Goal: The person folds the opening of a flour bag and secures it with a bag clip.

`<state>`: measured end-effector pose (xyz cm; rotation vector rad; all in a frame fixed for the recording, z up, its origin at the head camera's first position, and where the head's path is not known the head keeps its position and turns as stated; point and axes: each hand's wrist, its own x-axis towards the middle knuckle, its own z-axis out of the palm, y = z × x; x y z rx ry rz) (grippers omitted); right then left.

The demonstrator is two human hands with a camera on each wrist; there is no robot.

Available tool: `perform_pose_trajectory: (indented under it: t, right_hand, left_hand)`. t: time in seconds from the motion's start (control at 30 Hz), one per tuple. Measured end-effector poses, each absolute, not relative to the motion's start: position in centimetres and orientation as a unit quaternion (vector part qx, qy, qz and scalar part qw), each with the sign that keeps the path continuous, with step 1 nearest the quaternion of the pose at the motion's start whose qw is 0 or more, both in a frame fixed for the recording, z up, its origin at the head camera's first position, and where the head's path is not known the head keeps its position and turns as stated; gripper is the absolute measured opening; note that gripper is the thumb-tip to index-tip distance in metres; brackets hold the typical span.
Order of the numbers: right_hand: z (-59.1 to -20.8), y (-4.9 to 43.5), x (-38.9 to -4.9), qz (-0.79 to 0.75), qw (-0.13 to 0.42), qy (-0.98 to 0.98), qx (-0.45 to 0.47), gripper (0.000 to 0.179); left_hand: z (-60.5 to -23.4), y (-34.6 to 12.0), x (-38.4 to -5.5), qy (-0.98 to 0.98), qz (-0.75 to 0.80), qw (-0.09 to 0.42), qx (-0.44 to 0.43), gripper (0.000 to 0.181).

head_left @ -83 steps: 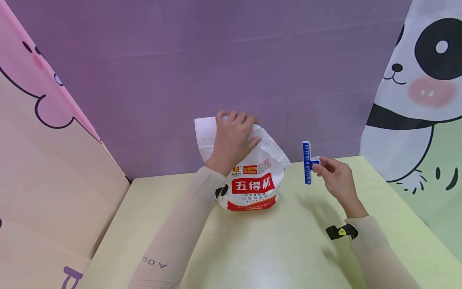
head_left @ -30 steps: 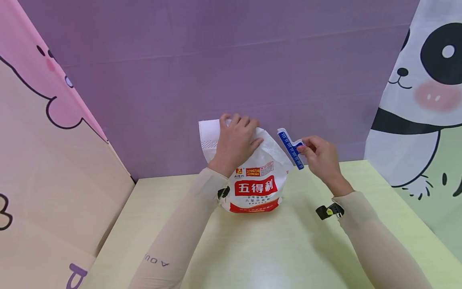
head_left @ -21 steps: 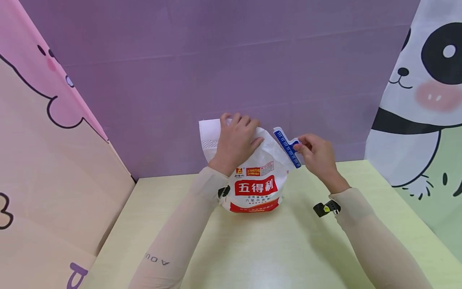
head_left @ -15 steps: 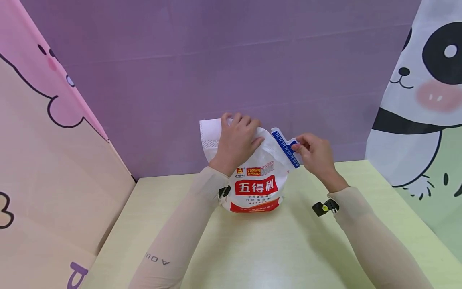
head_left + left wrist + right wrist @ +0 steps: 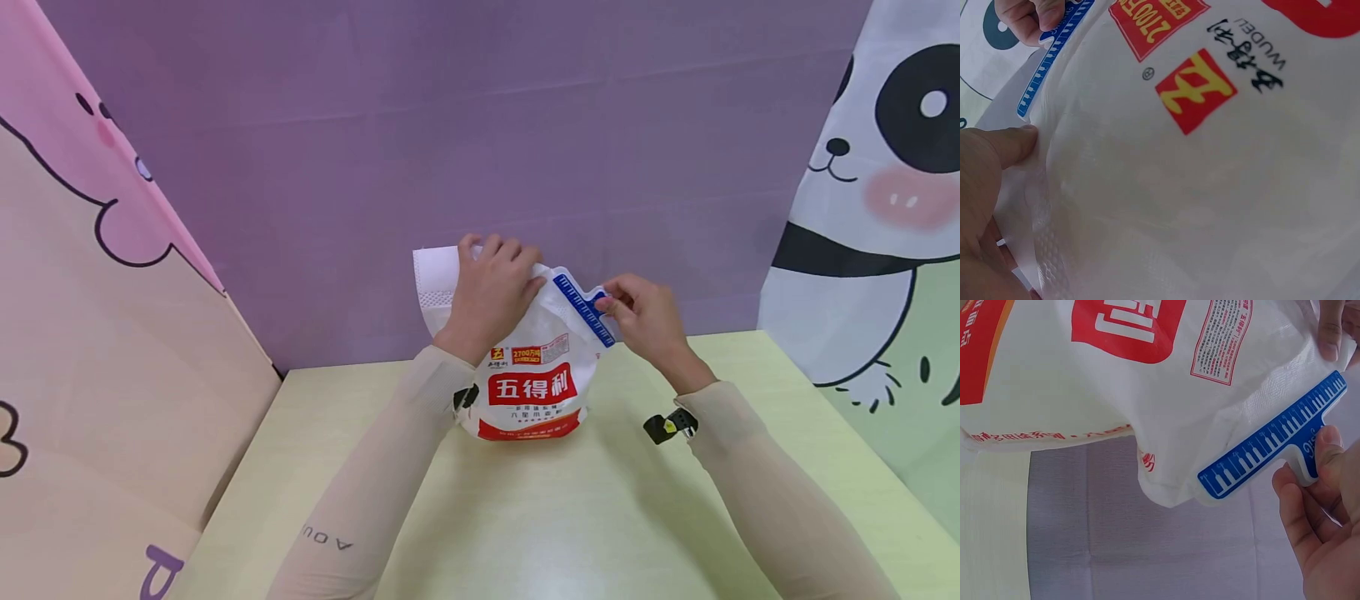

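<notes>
A white flour bag [image 5: 540, 333] with red printing stands upright near the back of the table, its top folded over. My left hand [image 5: 491, 296] grips the folded top edge, with the thumb on the near side in the left wrist view [image 5: 988, 162]. Between thumb and fingers, my right hand [image 5: 645, 317] pinches the handle of a blue and white bag clip [image 5: 1279, 434] that has piano-key markings. The clip's long bar lies along the bag's upper right edge, overlapping it in the right wrist view. Its upper end sits close to my left thumb.
The pale yellow table [image 5: 525, 517] extends in front of the bag. A purple cloth wall [image 5: 480, 125] rises right behind it. Printed panels stand at both sides, a pink figure [image 5: 127, 225] on the left and a panda [image 5: 847, 250] on the right.
My right hand has carried the bag clip leftward and tilted it from upright to slanted, bringing it onto the bag's right edge. My left hand keeps its grip on the bag top.
</notes>
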<state>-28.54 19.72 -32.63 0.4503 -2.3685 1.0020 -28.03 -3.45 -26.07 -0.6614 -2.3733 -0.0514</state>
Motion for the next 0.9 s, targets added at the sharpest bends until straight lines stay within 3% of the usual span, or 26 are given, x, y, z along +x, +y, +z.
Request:
perform_pose_trajectory:
  t: [0.9]
  right_hand:
    - [-32.84, 19.20, -28.53, 0.389, 0.221, -0.876, 0.181, 0.016]
  left_hand:
    - [-26.09, -3.52, -27.70, -0.909, -0.018, 0.334, -0.250, 0.028]
